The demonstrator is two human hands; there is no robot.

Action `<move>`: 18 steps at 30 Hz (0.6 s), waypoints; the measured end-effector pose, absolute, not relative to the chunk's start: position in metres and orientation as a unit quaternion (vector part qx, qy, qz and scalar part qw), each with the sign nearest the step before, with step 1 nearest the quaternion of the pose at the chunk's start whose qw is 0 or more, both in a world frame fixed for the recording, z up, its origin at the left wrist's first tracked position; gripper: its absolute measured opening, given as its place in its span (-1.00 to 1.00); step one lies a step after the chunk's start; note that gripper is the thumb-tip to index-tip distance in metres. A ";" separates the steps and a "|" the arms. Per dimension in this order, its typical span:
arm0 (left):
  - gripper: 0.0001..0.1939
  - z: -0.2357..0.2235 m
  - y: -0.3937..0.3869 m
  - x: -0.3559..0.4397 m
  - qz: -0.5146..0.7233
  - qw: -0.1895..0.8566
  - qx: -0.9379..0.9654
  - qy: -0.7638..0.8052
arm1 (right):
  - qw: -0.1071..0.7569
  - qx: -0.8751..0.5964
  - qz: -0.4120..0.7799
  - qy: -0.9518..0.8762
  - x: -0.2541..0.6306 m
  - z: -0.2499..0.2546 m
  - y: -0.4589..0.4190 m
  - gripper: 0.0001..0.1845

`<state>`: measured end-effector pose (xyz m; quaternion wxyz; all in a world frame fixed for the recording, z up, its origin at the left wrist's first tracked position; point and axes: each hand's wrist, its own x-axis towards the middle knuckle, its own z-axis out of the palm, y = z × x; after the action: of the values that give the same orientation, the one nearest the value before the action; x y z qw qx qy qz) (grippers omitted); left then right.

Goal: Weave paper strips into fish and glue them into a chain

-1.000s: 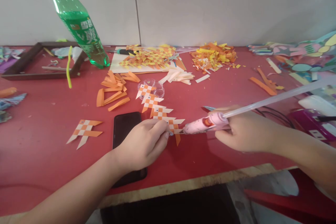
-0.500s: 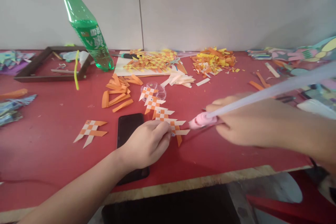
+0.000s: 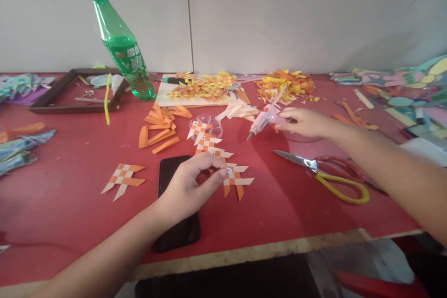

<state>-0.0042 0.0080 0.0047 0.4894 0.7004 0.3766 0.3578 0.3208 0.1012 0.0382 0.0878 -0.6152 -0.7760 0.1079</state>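
Note:
My left hand (image 3: 192, 186) is closed in a pinch, with a tiny googly eye (image 3: 229, 171) at the thumb and index fingertips. Under those fingertips lies a woven orange-and-white paper fish (image 3: 234, 180), the nearest of several in a slanting row. My right hand (image 3: 302, 122) has its fingers on the handle of a pink glue gun (image 3: 264, 119), whose nozzle points left and down towards the table. Beneath my left wrist is a black phone (image 3: 178, 237). Another paper fish (image 3: 123, 178) rests apart on the left.
Scissors (image 3: 324, 171) with red and yellow handles lie below my right forearm. Orange strips (image 3: 159, 125), a clear round-lobed case (image 3: 214, 128) and white strips (image 3: 239, 110) sit mid-table. A green bottle (image 3: 127, 56) stands behind, beside a dark frame (image 3: 73, 108).
My right hand has carried the glue gun back and left, away from the near fish, uncovering the scissors. My left hand has lifted slightly off the fish, showing the googly eye.

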 end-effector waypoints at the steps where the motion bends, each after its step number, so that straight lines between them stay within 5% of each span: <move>1: -0.81 0.005 0.009 -0.004 0.356 0.540 0.653 0.393 | 0.072 -0.603 0.129 -0.784 0.323 0.030 0.103 -0.68; 8: -0.77 0.001 0.012 -0.005 0.384 0.699 0.441 0.412 | 0.070 -0.615 0.107 -0.778 0.328 0.024 0.098 -0.59; 12: -0.84 0.000 0.010 -0.004 0.380 0.756 0.385 0.370 | 0.223 -0.592 0.068 -0.772 0.282 0.046 0.056 -0.71; 18: -0.88 0.002 0.009 -0.002 0.330 0.806 0.363 0.331 | 0.293 -0.449 0.341 -0.772 0.210 0.056 0.003 -0.82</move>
<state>-0.0022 0.0087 0.0023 0.8064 0.3625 0.3313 0.3295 0.2097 0.0032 0.0558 0.2929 -0.4492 -0.7719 0.3415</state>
